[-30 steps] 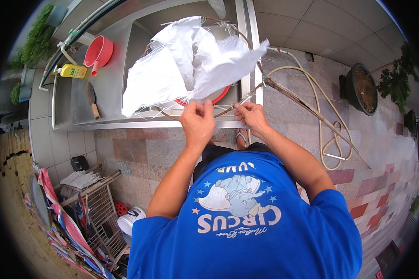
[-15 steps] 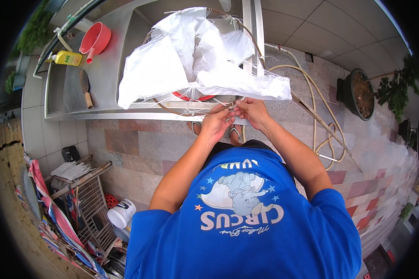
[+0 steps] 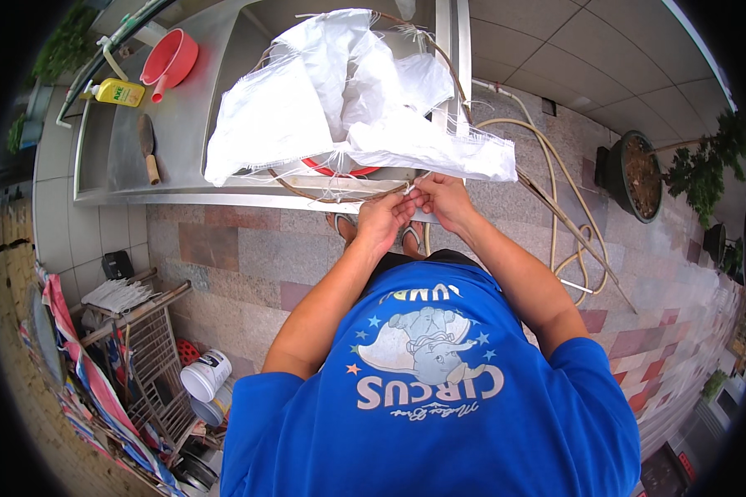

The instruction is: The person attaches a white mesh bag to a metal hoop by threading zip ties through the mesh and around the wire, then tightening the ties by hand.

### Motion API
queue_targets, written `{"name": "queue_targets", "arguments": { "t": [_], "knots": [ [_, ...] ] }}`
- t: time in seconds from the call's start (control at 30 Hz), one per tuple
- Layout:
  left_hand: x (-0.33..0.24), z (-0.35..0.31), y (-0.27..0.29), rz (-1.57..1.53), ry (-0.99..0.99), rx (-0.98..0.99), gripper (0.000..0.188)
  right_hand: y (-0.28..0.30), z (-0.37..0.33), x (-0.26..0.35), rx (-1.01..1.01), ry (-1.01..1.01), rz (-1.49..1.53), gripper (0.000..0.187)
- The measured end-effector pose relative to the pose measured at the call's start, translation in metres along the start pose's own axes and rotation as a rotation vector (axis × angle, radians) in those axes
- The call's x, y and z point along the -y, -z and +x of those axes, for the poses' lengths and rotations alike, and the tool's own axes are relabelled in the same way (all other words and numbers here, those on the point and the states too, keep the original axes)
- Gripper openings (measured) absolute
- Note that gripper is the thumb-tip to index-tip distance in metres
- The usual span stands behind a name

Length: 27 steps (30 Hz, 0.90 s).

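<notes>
A white woven plastic sheet (image 3: 290,112) with frayed edges is spread across a thin brown hoop (image 3: 340,200), over a sink. Several loose white strands tie or hang along the hoop. At the hoop's near side my left hand (image 3: 381,222) and my right hand (image 3: 445,201) meet, fingertips close together. Both are closed in a pinch on a thin white strand (image 3: 409,189) at the hoop. How the strand is wound is partly hidden by my fingers. Under the sheet shows the rim of a red basin (image 3: 340,170).
On the metal sink counter (image 3: 186,145) lie a red dipper (image 3: 171,60), a yellow bottle (image 3: 118,92) and a wooden-handled knife (image 3: 147,149). To the right are a hose (image 3: 553,190), long sticks (image 3: 576,232) and a potted plant (image 3: 638,178). A rack (image 3: 157,356) with white strips (image 3: 118,296) and a white bucket (image 3: 206,374) stand left.
My hands stay together at the hoop's near side, with small finger movements around the strand. The whole view has shifted slightly; the sheet and hoop look the same.
</notes>
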<state>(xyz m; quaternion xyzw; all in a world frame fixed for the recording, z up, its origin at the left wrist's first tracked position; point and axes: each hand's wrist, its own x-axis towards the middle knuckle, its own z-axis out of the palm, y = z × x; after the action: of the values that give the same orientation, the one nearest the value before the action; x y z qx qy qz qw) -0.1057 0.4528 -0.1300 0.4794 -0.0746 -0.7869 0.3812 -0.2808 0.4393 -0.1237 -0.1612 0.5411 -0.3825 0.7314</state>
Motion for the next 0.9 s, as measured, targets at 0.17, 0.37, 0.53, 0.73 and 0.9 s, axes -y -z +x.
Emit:
{"name": "queue_targets", "arguments": {
  "t": [0.17,0.37,0.53,0.73,0.9],
  "knots": [
    [-0.002,0.003,-0.001,-0.029,-0.066,0.051,0.022,-0.005,0.000,-0.007,-0.006,0.099,-0.043,0.016],
    [-0.004,0.010,0.007,-0.074,0.025,0.044,0.021,-0.019,-0.004,-0.014,-0.057,0.193,-0.098,0.016],
    [-0.009,0.008,0.001,-0.069,0.054,0.070,0.017,-0.015,-0.002,-0.016,-0.061,0.196,-0.128,0.015],
    [-0.008,0.009,0.005,-0.107,0.046,0.041,0.002,-0.008,-0.004,-0.014,-0.023,0.144,-0.249,0.015],
    [-0.017,0.006,-0.002,0.000,0.080,0.020,0.008,-0.006,-0.008,-0.008,0.006,0.018,-0.083,0.014]
  ]
}}
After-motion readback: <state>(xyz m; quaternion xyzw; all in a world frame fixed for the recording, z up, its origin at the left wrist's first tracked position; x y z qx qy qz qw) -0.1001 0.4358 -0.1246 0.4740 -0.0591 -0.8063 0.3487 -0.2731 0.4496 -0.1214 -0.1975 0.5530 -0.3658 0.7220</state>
